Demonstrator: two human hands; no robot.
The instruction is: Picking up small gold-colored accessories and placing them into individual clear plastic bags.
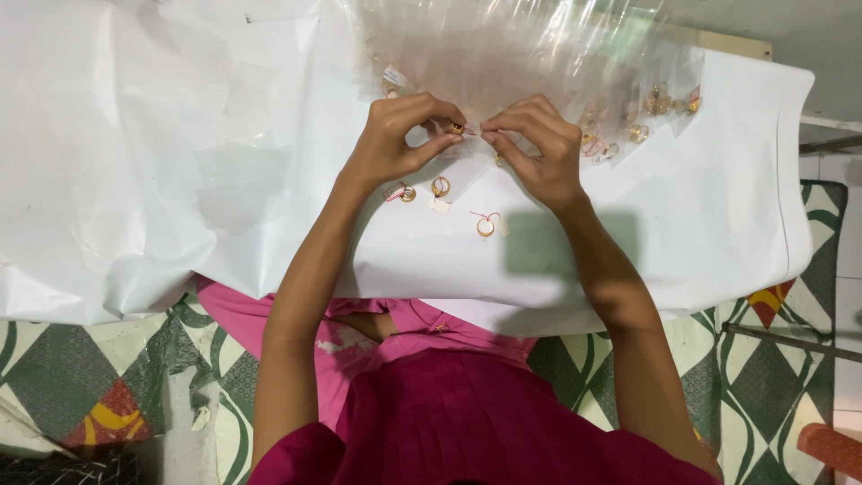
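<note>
At the twelve o'clock side of the white sheet point(135, 180), the left hand point(395, 144) and right hand point(539, 148) met fingertip to fingertip, both pinched on a small gold ring point(457, 129) with a pink thread. Three more tagged rings point(486, 225) lay just at six o'clock of the hands. Clear plastic bags point(503, 45) were heaped at twelve o'clock, with more gold rings point(660, 101) at two o'clock.
</note>
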